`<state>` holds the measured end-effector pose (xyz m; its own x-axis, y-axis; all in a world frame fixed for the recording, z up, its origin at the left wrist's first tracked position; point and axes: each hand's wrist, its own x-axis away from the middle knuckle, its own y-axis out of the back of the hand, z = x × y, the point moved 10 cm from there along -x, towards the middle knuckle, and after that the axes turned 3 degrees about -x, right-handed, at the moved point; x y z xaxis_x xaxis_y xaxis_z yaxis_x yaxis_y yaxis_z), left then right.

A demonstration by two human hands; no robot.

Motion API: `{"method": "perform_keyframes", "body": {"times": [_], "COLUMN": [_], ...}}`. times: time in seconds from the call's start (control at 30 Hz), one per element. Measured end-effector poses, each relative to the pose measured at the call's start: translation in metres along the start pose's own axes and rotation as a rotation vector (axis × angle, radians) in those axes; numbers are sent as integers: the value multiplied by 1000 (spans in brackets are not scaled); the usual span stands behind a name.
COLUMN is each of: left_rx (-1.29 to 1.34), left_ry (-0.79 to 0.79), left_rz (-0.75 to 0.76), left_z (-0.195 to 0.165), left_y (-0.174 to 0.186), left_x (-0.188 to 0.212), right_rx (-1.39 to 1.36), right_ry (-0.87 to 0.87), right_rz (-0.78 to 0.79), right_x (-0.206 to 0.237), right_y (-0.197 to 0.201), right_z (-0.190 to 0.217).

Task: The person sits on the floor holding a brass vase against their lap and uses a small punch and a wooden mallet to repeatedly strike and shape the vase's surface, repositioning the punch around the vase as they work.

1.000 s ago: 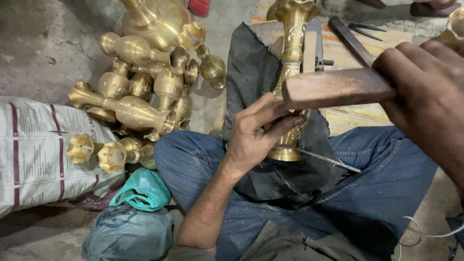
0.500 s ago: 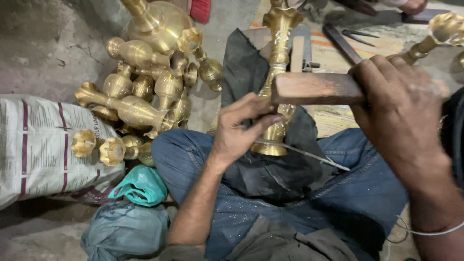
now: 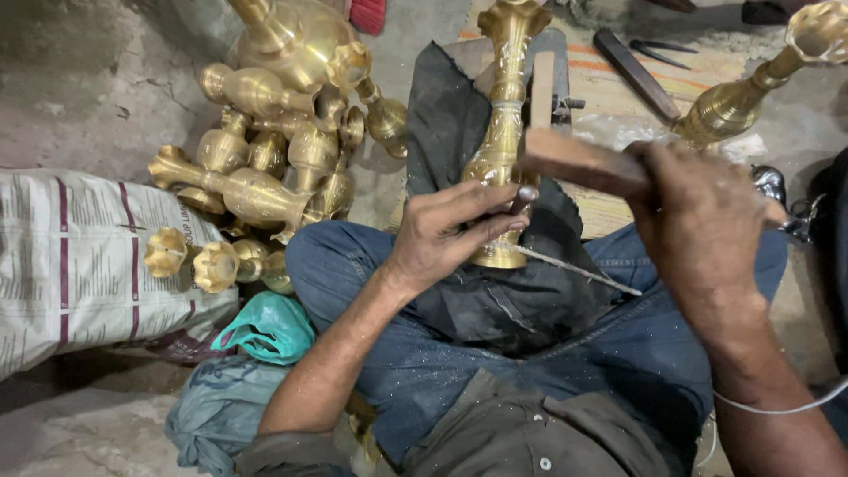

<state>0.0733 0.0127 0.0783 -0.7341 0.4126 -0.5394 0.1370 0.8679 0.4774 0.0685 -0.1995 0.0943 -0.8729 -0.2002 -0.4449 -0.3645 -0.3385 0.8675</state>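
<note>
A tall brass vase [image 3: 502, 132] lies along a dark cloth [image 3: 521, 291] on my lap, its flared mouth pointing away from me. My left hand [image 3: 450, 234] rests on its lower body and pinches a small dark punch [image 3: 521, 201] against the metal. My right hand [image 3: 702, 221] grips a wooden mallet [image 3: 579, 161], whose head is just above the punch. A thin metal rod [image 3: 579, 269] lies across the cloth under my hands.
A pile of several brass vases [image 3: 283, 132] lies on the concrete floor at left. A printed white sack [image 3: 79, 265] and a green bag [image 3: 269, 327] sit beside it. Another brass vase [image 3: 760, 79] and dark tools [image 3: 636, 75] lie at the far right.
The mallet in my right hand has come down and leftward towards the punch. My left hand stays on the vase. The view has shifted slightly.
</note>
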Motion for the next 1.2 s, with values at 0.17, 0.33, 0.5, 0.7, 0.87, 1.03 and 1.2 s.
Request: {"method": "perform_keyframes", "body": {"times": [0.17,0.33,0.5,0.7,0.87,1.03,1.2], "left_rx": [-61,33,-34,-34,-31,-40,-58], "left_ry": [27,-33,-47,-46,-13,-56,-52], "left_rz": [46,63,62,81,96,84,107], "left_z": [4,-2,-4,-4,-4,-6,-2], "left_y": [-8,-7,-6,-5,-6,-4,-8], "left_x": [3,2,-1,-5,-5,-7,-7], "right_rx": [100,-301,243,-88,-17,-51,85], "right_ry": [33,-64,205,75,67,52,79], "right_rz": [-75,-123,-97,-57,-39,-36,9], "right_x": [-1,-1,-7,-11,-6,-8,-3], "right_y": [35,47,50,48,44,40,39], "right_z": [0,-11,28,21,12,2,3]}}
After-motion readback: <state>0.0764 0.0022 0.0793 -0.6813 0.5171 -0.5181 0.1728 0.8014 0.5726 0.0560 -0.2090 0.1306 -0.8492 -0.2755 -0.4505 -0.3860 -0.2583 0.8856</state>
